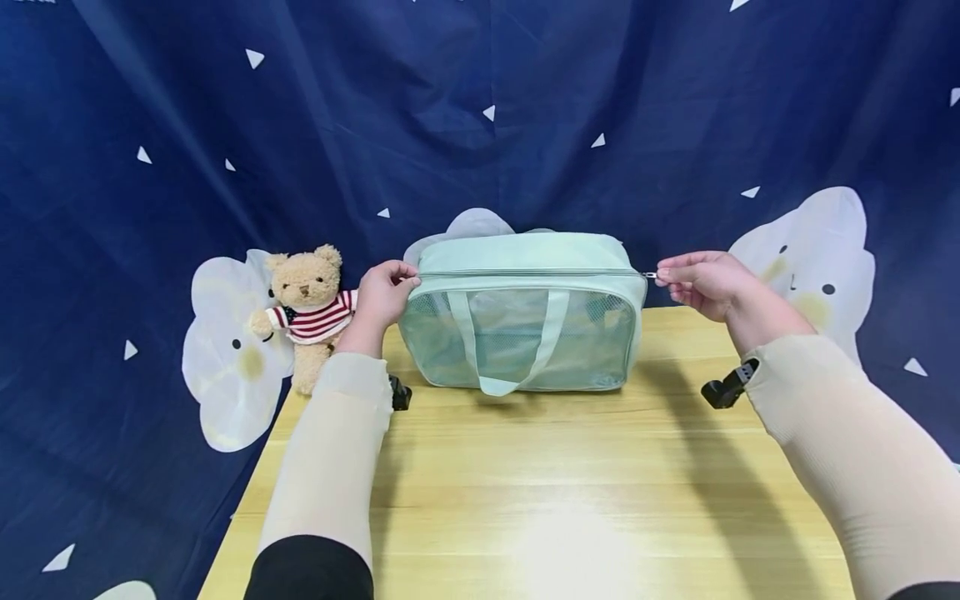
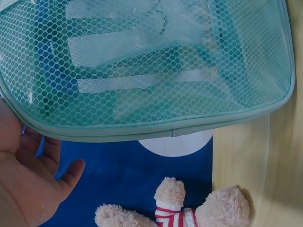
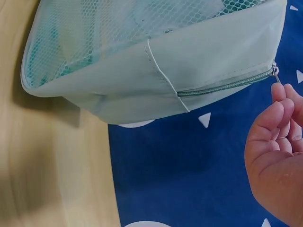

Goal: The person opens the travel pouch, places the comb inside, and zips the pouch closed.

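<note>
A pale green zip bag (image 1: 528, 308) with clear mesh-patterned panels stands upright on the table, its handle strap (image 1: 551, 333) hanging down the front. My left hand (image 1: 384, 292) pinches its upper left corner, near one end of the zipper; in the left wrist view part of that hand (image 2: 35, 175) is hidden behind the bag's edge. At the upper right corner, my right hand (image 1: 701, 282) pinches the metal zipper pull (image 1: 651, 276) between thumb and forefinger. The right wrist view shows the zipper slider (image 3: 275, 71) at the top corner, with the zipper (image 3: 227, 86) running down the side panel.
A teddy bear (image 1: 307, 292) in a red-and-white striped top sits at the table's left edge, beside my left wrist. The wooden table (image 1: 480, 467) extends in front of the bag. Close behind hangs a dark blue curtain (image 1: 420, 108) with white triangles and clouds.
</note>
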Tool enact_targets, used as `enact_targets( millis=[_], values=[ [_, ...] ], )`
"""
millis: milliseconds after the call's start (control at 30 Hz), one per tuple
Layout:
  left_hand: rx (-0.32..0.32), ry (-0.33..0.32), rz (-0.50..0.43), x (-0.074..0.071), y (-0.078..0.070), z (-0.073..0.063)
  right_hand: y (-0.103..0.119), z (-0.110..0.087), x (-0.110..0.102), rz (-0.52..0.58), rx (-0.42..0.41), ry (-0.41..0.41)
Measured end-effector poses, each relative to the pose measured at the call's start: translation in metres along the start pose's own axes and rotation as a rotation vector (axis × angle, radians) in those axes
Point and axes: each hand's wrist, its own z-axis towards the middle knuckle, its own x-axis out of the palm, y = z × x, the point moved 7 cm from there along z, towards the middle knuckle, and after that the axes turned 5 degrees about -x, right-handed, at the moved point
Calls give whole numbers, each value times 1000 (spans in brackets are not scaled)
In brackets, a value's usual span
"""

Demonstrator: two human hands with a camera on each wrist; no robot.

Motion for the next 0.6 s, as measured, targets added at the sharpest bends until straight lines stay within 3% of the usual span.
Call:
enact_targets(
  millis=[600],
  values=[
    [8,-27,-39,6,-8,-7,-43,-6,-31,151,7,56]
  ],
)
